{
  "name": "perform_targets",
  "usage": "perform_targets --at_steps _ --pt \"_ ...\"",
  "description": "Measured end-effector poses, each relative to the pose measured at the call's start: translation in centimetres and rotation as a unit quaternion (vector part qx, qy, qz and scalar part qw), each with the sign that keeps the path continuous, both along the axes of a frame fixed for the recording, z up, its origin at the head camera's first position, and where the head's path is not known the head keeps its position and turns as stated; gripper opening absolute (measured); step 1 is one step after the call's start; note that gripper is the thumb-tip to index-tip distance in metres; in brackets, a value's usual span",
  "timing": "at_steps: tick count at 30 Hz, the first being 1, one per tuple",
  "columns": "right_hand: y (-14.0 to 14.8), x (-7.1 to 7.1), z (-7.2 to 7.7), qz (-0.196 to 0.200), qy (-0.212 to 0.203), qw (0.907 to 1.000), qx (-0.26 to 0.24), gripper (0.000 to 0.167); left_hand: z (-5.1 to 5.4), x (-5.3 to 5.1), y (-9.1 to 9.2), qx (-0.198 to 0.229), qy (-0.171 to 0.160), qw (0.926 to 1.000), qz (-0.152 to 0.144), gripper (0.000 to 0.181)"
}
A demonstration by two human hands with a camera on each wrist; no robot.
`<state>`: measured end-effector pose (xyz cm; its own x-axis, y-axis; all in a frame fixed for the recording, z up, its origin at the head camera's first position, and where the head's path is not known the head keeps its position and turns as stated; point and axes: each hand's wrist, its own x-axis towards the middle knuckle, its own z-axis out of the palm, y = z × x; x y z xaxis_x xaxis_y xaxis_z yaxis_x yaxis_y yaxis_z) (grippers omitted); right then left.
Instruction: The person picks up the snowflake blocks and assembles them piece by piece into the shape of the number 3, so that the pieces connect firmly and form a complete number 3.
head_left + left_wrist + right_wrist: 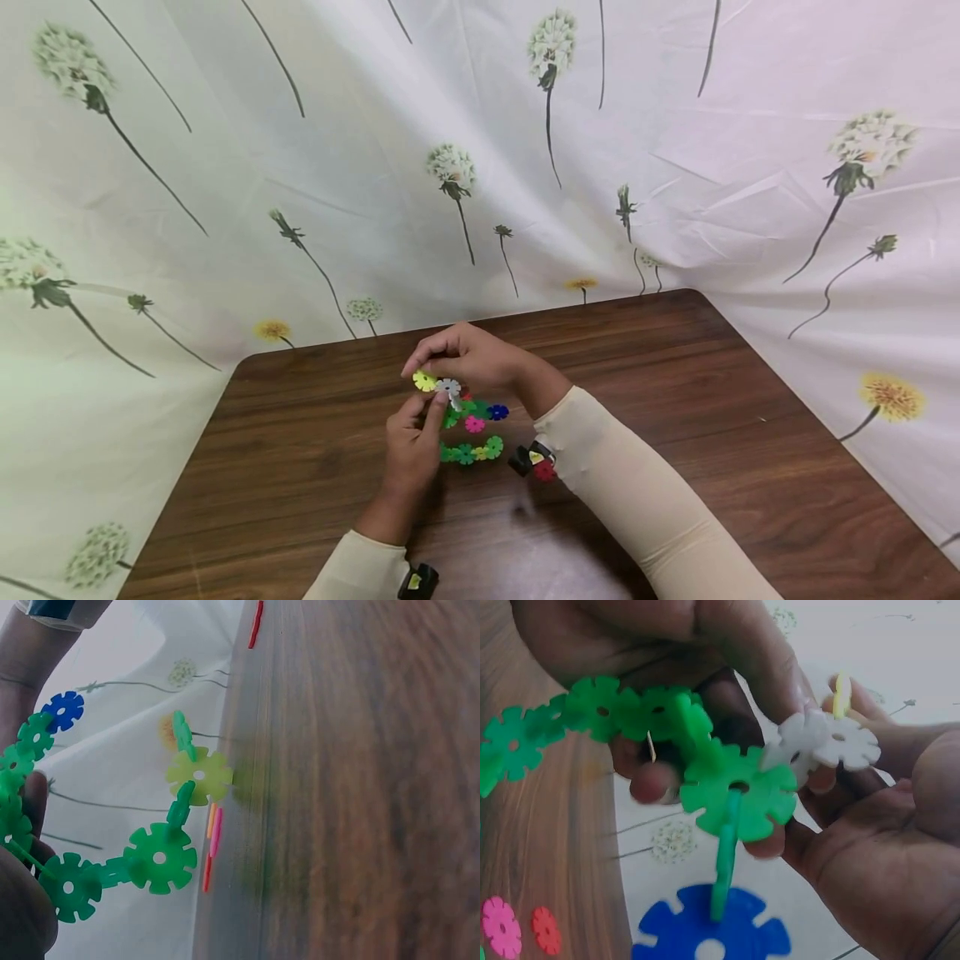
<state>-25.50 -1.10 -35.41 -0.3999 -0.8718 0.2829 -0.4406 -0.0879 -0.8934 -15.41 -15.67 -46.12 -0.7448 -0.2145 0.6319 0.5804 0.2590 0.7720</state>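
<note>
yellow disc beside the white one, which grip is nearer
Right. The right grip is at the upper edge of the yellow disc; the left grip is below it, at the white disc.

Stretches left arm (363,567) up from the bottom, left of middle, and right arm (645,492) from the lower right. Pinches with left hand (412,440), thumb up, near the middle. Pinches with right hand (476,358) just above, fingers pointing left.

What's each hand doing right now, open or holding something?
Left hand: closed, holding the mostly green chain of flower-shaped plastic discs.
Right hand: closed, apparently pinching the yellow flower-shaped plastic disc.
</note>
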Motion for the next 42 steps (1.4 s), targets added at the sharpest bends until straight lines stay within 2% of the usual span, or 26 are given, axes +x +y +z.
perform_targets --at_steps 7,11,17,22,29,37,42 --pt "-0.1 0.2 0.0 -0.019 0.016 0.9993 -0.028 0.024 -0.1 -0.1 -0.1 -0.007 0.009 0.9999 -0.01 0.013" --pt "0.2 0.3 -0.3 -0.034 0.012 0.9982 -0.049 0.022 -0.1 -0.1 -0.2 -0.01 0.013 0.9997 -0.019 0.016" --pt "0.8 0.4 -0.6 -0.06 0.002 0.9964 -0.06 0.022 -0.2 -0.2 -0.3 -0.018 0.015 0.9996 -0.016 0.014" --pt "1.2 0.4 -1.0 -0.077 -0.001 0.995 -0.064 0.021 -0.1 -0.1 -0.4 -0.013 0.005 0.9997 -0.022 0.014" --pt "2.0 0.9 -1.7 -0.114 -0.023 0.987 -0.111 0.019 0.2 0.0 -0.2 -0.005 -0.002 0.9998 -0.021 0.016" --pt "2.6 1.3 -2.5 -0.112 -0.024 0.982 -0.15 0.015 0.2 0.0 -0.1 0.0 -0.013 0.9999 -0.009 0.016" --pt "2.9 1.3 -3.0 -0.108 0.002 0.9805 -0.164 0.013 0.1 0.1 0.0 -0.001 -0.01 0.9999 -0.006 0.016"
